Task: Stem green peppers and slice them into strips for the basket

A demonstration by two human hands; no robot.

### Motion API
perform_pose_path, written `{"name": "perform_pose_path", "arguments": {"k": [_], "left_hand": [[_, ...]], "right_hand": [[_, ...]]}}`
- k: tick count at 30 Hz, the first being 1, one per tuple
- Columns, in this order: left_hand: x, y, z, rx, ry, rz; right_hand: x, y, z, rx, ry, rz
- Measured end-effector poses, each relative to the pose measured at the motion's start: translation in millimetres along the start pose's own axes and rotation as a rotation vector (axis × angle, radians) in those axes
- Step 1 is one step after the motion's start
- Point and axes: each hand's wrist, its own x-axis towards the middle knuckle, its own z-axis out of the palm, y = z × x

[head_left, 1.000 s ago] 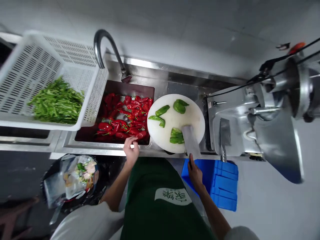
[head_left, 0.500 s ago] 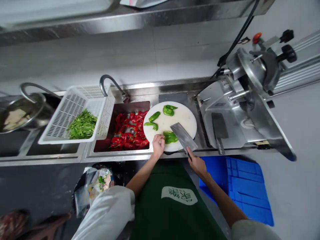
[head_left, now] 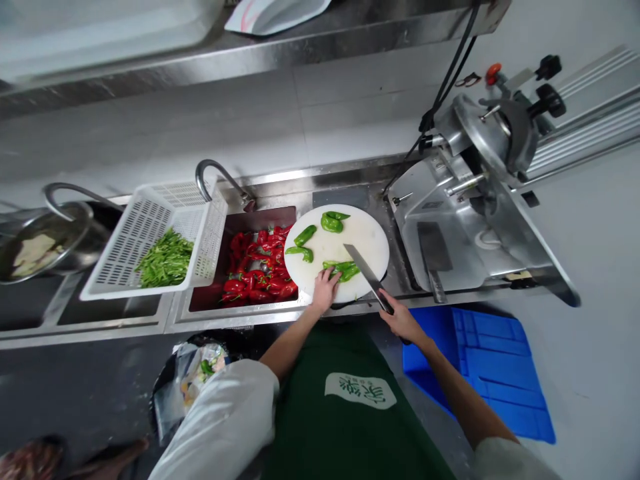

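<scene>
On the round white cutting board (head_left: 363,230), a green pepper (head_left: 345,269) lies at the near edge. My left hand (head_left: 326,291) holds it at its left end with curled fingers. Gripped by its dark handle in my right hand (head_left: 401,320), a cleaver (head_left: 366,268) stands with its blade on edge, just right of the pepper; whether the blade touches it I cannot tell. Farther back on the board are more green peppers or pieces: one near the top (head_left: 333,222), a short one (head_left: 305,235) and a curved one (head_left: 301,253) at the left.
Left of the board, a sink holds many red peppers (head_left: 255,280). A white basket (head_left: 95,280) with cut greens (head_left: 167,260) stands beyond it. A slicing machine (head_left: 465,213) is at right, with another cleaver (head_left: 434,250) on it. Below is a blue crate (head_left: 505,373); a shelf (head_left: 280,53) hangs above.
The cleaver has turned from lying nearly flat to on edge. My left hand has shifted right onto the pepper, which now looks narrower. The camera view has moved slightly.
</scene>
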Motion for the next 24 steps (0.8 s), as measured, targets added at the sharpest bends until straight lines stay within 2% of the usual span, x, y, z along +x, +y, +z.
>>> {"name": "perform_pose_path", "arguments": {"k": [3, 5, 8, 10, 12, 14, 17, 19, 20, 22, 24], "left_hand": [[17.1, -23.7, -22.6, 0.06, -0.149, 0.089], [30.1, -35.3, -38.4, 0.093, -0.234, 0.138], [53.8, -41.4, -52.1, 0.11, -0.293, 0.188], [66.6, -40.2, -50.9, 0.104, -0.326, 0.203], [70.0, -37.2, -42.3, 0.094, -0.331, 0.181], [61.8, -33.7, -29.8, 0.068, -0.242, 0.111], [36.5, -29.4, -12.6, -0.035, 0.074, -0.052], [21.1, -27.3, -5.3, -0.12, 0.273, -0.119], [15.8, -26.2, -2.8, -0.152, 0.327, -0.124], [10.4, -23.5, 0.6, -0.175, 0.332, -0.103], [10.3, -20.2, 2.6, -0.149, 0.252, -0.091]], "right_hand": [[2.8, 4.2, -18.6, 0.327, -0.053, 0.089], [8.1, 9.3, -23.9, 0.368, -0.038, 0.134], [16.6, 10.9, -26.2, 0.253, 0.018, 0.178], [19.4, 4.7, -27.4, 0.14, 0.063, 0.182], [19.1, -6.8, -28.6, 0.0, 0.099, 0.172], [15.3, -22.0, -27.6, -0.195, 0.137, 0.154], [4.7, -49.3, -17.5, -0.486, 0.205, 0.139], [-2.5, -68.3, -5.6, -0.584, 0.195, 0.13], [-5.1, -77.3, 0.8, -0.605, 0.166, 0.12], [-6.8, -92.6, 12.5, -0.635, 0.089, 0.1], [-3.5, -103.4, 20.9, -0.658, 0.014, 0.098]]}}
